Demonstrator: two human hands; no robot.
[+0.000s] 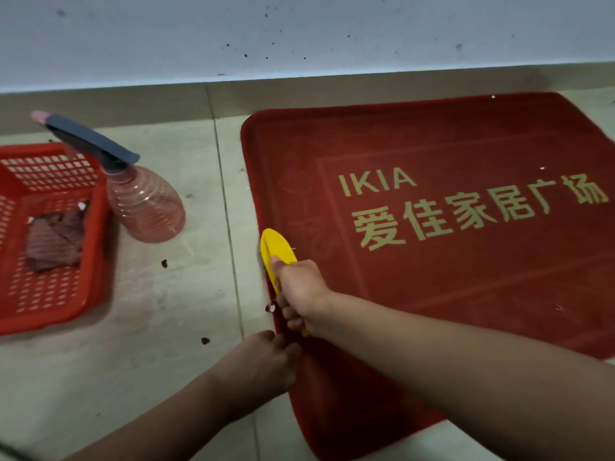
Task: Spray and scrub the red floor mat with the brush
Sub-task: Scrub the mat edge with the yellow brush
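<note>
The red floor mat (449,277) with gold lettering lies on the tiled floor against the wall. My right hand (299,291) grips the yellow brush (274,249), whose head lies on the mat's left edge. Just below it, my left hand (263,364) rests on the same left edge of the mat, with its fingers on the border; whether they pinch the border is unclear. The pink spray bottle (143,201) with a dark trigger head stands on the floor to the left of the mat, away from both hands.
A red plastic basket (50,294) with a dark cloth (55,241) inside sits at the far left beside the bottle. Small bits of debris (205,341) dot the tiles near the mat. The grey wall (299,34) runs close behind.
</note>
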